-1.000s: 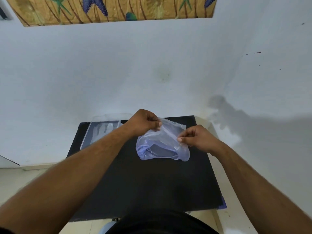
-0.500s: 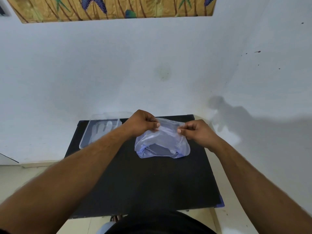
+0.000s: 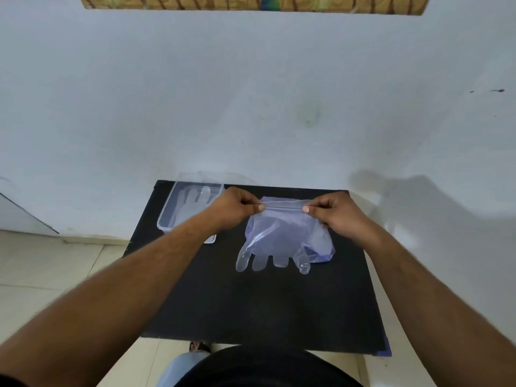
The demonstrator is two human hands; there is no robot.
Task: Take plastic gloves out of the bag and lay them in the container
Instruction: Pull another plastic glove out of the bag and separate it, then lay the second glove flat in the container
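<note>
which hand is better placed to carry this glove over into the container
Left. The left hand already pinches the glove at its cuff and sits right beside the container at the table's far left. The right hand holds the other cuff corner, farther away.

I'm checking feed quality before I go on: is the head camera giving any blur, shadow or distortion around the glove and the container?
Head view: the glove pinched by the left hand and right hand is sharp; the clear container is faint against the black table; soft hand shadows fall on the wall at right; wide-angle stretch enlarges the forearms near the edges.
</note>
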